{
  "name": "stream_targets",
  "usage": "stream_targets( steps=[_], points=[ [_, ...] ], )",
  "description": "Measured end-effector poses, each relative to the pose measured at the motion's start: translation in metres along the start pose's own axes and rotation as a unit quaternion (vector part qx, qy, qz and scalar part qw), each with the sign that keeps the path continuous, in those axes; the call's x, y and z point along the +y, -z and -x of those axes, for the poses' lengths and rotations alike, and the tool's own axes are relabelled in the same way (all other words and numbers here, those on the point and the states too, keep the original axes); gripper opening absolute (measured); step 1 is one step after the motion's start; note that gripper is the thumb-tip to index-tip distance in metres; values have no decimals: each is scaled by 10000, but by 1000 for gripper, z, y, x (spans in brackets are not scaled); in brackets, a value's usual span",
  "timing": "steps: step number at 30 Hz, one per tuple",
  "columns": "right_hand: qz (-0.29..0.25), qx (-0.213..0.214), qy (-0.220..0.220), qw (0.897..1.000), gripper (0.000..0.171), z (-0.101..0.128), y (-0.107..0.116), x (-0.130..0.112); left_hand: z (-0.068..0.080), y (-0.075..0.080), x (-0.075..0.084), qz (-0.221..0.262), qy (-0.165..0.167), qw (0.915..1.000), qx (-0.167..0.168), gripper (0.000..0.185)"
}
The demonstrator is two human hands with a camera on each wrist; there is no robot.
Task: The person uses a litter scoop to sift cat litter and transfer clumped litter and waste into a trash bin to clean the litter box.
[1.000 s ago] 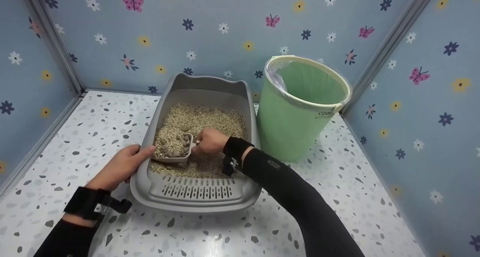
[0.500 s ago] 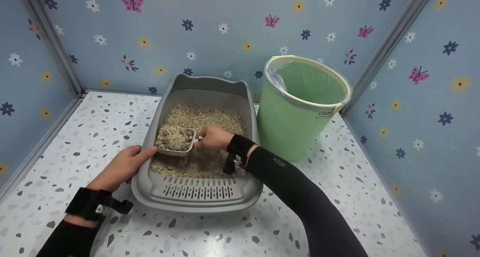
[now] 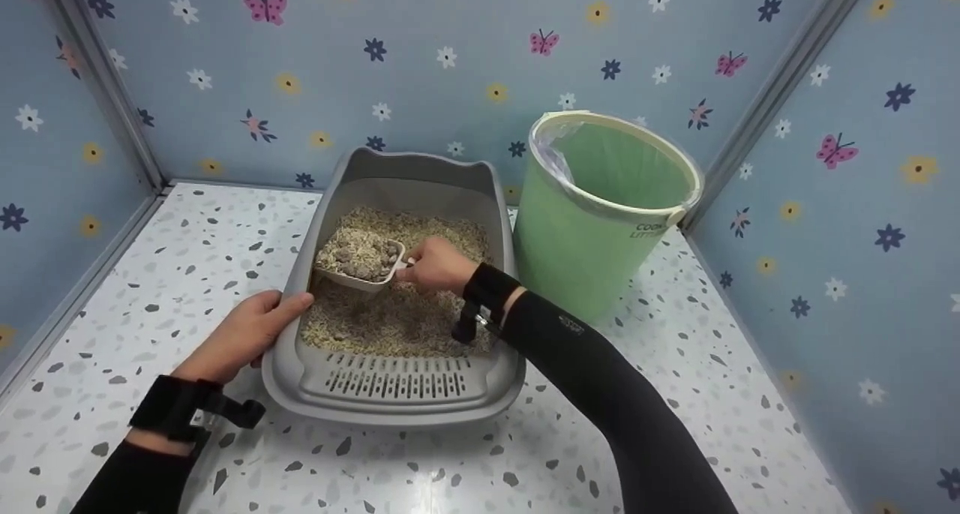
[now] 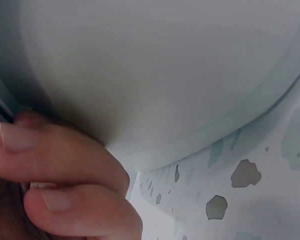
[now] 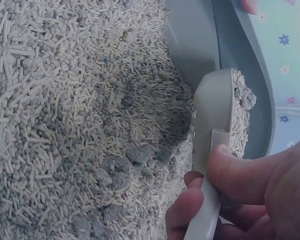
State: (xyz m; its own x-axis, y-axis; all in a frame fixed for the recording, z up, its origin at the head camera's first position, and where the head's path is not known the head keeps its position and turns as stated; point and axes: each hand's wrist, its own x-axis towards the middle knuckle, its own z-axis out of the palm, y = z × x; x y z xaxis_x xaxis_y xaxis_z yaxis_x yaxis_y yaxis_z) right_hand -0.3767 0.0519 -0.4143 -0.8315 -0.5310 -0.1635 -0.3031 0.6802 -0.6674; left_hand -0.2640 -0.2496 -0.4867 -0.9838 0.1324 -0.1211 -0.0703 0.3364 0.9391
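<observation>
A grey litter box [image 3: 390,383] full of pale pellet litter [image 3: 390,323] sits on the speckled floor. My right hand [image 3: 439,265] grips the handle of a white scoop [image 3: 361,259], which is held above the litter, loaded with pellets and dark grey clumps. In the right wrist view the scoop [image 5: 213,120] hangs over the litter [image 5: 65,100], with my thumb and fingers [image 5: 240,170] wrapped round its handle. My left hand [image 3: 247,330] holds the box's left rim; the left wrist view shows its fingers [image 4: 55,160] against the grey wall [image 4: 155,75].
A green bin [image 3: 600,214] lined with a clear bag stands just right of the litter box. Blue flowered walls close in the back and both sides. Speckled floor [image 3: 675,364] lies open in front and to the left.
My right hand has lifted the loaded scoop up out of the litter and moved it toward the back of the box. The left hand has stayed on the rim.
</observation>
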Motion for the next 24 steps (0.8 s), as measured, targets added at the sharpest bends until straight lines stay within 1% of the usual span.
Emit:
stream_targets(
  steps=[6,9,12,16,20,23,24],
  points=[
    [19,240,35,9997,39,5,9,-2,1,1,0,-33,5,10000,-6,62],
    [-66,316,69,9995,33,8,13,-2,1,1,0,-75,24,10000,-10,63],
    [-329,321,37,9989,27,14,18,-3,1,0,0,-73,5,10000,3,60],
    [-589,331,-10,9977,34,23,25,-3,0,-1,0,-55,-18,10000,31,58],
    [-531,468,98,9974,40,28,30,-3,1,0,0,-92,-15,10000,21,58],
    [-505,565,220,9969,32,33,33,-2,1,1,0,-94,-10,10000,-13,58],
    [-518,567,262,9967,33,35,35,-2,1,1,0,-87,-3,10000,-22,58]
  ],
)
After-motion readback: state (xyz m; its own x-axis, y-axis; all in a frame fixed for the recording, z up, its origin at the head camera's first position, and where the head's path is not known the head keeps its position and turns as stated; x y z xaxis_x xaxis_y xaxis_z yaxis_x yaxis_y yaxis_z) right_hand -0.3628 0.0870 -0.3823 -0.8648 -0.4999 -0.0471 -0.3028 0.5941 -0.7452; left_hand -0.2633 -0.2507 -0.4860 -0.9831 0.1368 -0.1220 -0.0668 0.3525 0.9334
